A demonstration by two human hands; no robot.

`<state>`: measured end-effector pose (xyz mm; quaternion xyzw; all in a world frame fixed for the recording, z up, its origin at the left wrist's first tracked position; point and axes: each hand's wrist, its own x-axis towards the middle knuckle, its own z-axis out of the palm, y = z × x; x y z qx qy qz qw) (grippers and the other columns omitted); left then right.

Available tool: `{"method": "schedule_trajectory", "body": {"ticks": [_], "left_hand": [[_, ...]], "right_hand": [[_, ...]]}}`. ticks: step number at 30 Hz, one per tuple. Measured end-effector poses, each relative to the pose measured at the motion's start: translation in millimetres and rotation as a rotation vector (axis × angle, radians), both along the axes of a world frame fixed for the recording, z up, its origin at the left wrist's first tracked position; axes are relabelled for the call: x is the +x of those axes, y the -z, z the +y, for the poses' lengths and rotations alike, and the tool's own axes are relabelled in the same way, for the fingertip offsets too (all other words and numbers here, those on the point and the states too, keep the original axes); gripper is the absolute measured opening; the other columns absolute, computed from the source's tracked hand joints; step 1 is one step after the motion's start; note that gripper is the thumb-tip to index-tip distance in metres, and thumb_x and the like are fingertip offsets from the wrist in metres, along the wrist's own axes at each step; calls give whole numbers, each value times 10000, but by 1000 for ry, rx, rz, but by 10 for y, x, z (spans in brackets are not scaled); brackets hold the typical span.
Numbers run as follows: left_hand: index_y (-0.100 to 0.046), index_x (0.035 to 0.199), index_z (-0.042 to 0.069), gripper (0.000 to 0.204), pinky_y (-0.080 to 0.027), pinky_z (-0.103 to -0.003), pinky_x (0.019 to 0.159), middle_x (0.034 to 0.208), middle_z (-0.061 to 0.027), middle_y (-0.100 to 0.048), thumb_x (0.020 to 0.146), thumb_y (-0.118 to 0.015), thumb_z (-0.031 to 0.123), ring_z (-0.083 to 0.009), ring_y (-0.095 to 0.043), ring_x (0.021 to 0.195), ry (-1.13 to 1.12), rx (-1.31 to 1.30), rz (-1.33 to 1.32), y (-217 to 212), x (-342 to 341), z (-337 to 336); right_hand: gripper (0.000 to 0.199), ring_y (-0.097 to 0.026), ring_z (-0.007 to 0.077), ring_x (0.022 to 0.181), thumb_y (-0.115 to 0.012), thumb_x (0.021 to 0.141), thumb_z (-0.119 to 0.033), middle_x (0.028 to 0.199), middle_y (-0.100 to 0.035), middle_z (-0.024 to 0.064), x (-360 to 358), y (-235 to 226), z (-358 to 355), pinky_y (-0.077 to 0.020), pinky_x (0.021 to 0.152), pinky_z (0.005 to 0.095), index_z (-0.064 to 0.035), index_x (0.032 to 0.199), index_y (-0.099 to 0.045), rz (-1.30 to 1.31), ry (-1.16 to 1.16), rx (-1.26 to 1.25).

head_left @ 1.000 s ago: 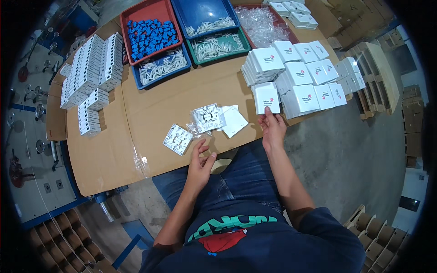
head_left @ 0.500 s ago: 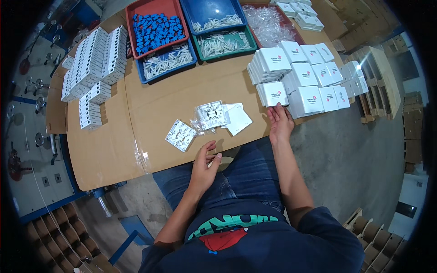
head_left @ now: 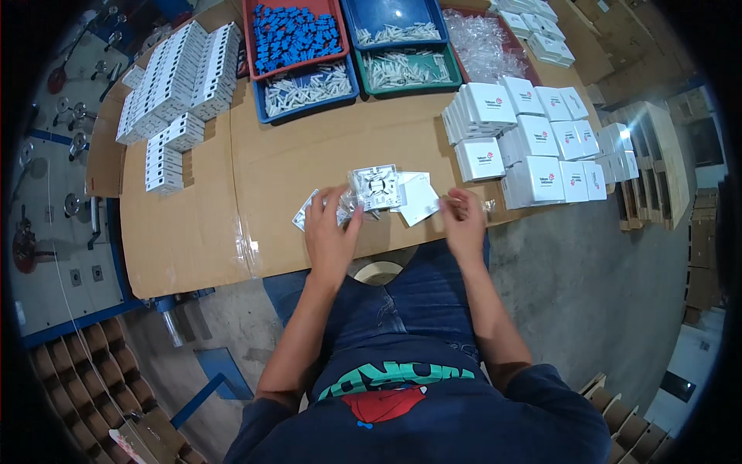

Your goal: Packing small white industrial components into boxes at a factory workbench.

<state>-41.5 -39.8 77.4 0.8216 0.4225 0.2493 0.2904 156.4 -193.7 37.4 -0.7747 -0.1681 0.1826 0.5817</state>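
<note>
The left hand (head_left: 331,232) lies palm-down on the bench (head_left: 201,232), its fingers spread over a flat white plate (head_left: 309,210) and some clear bags; the fingertips reach the near-left corner of the square white base (head_left: 376,187), which lies face-up just far and right of that hand. It rests on these things rather than closing round any. The right hand (head_left: 464,220) is to the right, near the bench edge, fingers curled narrow around something small; what it pinches cannot be made out. A white cover (head_left: 420,203) lies between the two hands, touching the base on its right side. So the base is nearer the left hand, the cover about midway. Stacked white boxes (head_left: 533,147) stand far and right of the right hand; trays of small parts (head_left: 309,81) line the far edge.
</note>
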Motion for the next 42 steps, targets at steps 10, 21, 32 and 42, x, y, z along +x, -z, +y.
{"method": "schedule_trajectory", "body": {"ticks": [10,21,32,42], "left_hand": [[-751,1141,140,301,-409,-382,853,952,-31,-735,843,-765,180,-242,-618,881,-12,47,151,159,34,308],[-754,1129,113,340,-414,-428,908,1079,-113,-630,832,-774,277,-301,-543,1072,-99,343,194,56,94,470],[-720,1103,64,348,-431,-422,862,953,-109,-700,799,-785,223,-288,-615,941,13,46,290,127,494,423],[-609,1341,-38,442,-568,-313,827,1093,-126,-712,926,-580,110,-197,-711,937,91,-1003,-608,91,405,506]], "right_hand": [[545,-658,201,935,-832,816,-101,998,-675,121,45,-6,153,-524,833,305,14,1277,-563,87,-200,-252],[356,-669,221,1036,-669,917,-113,1120,-667,131,304,-12,-41,-547,894,347,25,1239,-601,847,7,408],[659,-355,478,1448,-391,1056,-381,1577,-319,315,141,-491,133,-355,1179,533,58,1537,-294,1340,-387,924],[596,-232,525,1485,-311,1089,-479,1593,-215,369,43,-696,162,-344,1170,579,-148,1584,-306,1356,-452,981]]}}
